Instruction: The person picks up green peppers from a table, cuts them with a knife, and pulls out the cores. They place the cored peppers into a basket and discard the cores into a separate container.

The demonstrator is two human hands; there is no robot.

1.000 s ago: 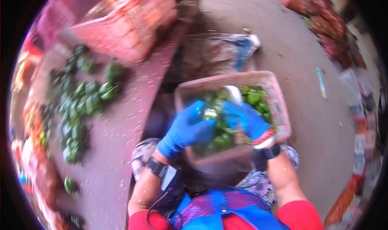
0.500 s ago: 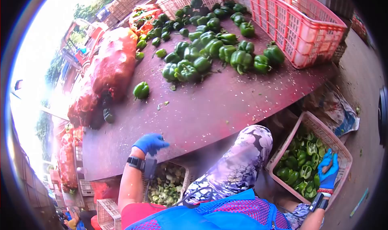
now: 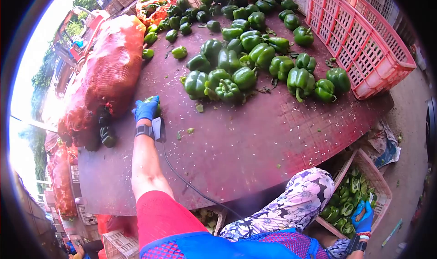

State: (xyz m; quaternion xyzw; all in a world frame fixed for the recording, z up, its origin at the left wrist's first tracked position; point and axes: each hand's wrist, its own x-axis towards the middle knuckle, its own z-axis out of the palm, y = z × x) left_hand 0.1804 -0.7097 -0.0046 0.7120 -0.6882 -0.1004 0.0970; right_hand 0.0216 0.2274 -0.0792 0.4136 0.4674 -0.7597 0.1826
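Left hand in blue glove (image 3: 145, 109): fingers curled around one glossy green bell pepper (image 3: 158, 109), at the left part of the dull-red tabletop (image 3: 255, 140), near the bulging red mesh sack (image 3: 109, 58). Right hand in blue glove (image 3: 363, 218): partly curled over cut green pepper pieces (image 3: 348, 209) in the pink plastic crate (image 3: 374, 172); can't tell if it's gripping anything. Risks, my read: smooth round skin plus hold from one side, so pepper could slip and roll. Thin black cable (image 3: 186, 182) lies across the table from the left wrist; could snag on the edge or drag if that arm swings.
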